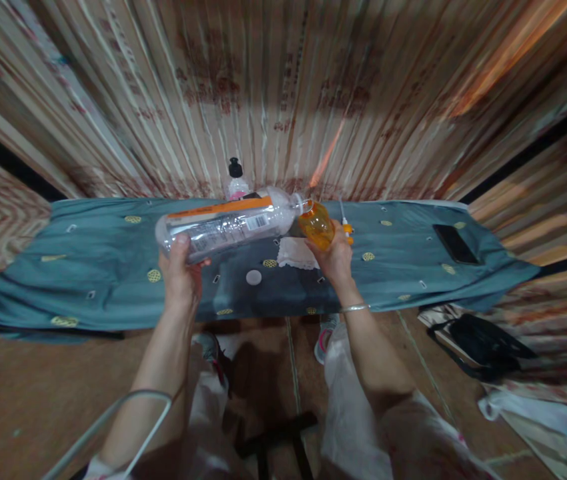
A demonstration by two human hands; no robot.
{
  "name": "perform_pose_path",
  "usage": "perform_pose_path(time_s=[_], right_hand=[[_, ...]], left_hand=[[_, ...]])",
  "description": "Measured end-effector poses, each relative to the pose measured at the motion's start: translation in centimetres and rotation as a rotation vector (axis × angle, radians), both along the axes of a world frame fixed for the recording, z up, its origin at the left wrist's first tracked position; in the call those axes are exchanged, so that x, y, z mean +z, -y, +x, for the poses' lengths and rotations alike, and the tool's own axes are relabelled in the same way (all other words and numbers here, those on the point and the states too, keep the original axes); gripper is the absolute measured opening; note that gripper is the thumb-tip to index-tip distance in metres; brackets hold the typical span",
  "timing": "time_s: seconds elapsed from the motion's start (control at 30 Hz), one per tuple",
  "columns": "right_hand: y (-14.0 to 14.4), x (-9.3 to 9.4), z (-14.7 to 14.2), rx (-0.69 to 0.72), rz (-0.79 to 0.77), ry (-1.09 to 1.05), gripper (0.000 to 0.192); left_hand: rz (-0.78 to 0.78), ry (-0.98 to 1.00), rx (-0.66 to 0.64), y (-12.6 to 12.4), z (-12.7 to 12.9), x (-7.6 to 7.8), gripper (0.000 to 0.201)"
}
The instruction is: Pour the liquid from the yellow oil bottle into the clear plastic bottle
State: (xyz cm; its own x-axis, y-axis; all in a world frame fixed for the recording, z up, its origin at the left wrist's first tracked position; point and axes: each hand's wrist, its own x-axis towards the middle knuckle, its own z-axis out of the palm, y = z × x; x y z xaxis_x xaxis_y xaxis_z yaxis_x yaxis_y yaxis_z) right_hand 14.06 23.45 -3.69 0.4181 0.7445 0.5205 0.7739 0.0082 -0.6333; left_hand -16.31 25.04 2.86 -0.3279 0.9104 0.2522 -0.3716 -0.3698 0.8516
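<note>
My left hand [182, 270] is closed around the base end of a large clear plastic bottle [228, 227] with an orange and silver label. The bottle lies nearly level in the air, its neck pointing right and tilted slightly up. Its mouth meets the opening of a small amber bottle [317, 227], which my right hand [335, 253] grips from the right. Whether liquid passes between them I cannot tell. Below the necks lies a white cloth [297, 254] with a scalloped edge. A round white disc, perhaps a cap [253, 277], rests nearer the front edge.
A green patterned cloth [393, 267] covers the narrow table. Behind the large bottle stands a clear bottle with a black top [235, 170]. An orange and white nozzle-like piece [347, 230] lies beyond my right hand. A black phone [454, 244] is at right; a dark bag [483, 343] sits below.
</note>
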Motion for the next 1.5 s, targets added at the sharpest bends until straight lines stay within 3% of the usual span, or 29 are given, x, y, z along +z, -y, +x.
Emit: perform_pose_path(time_s=[1.1,1.5], right_hand=[[0.13,-0.14,0.22,0.014,-0.004,0.012,0.073],[0.32,0.41,-0.07,0.007,-0.018,-0.011,0.07]], left_hand=[[-0.011,-0.085,-0.009,-0.45,-0.53,-0.44,0.075],[-0.041,-0.002,0.032,-0.23,0.16,-0.11,0.076]])
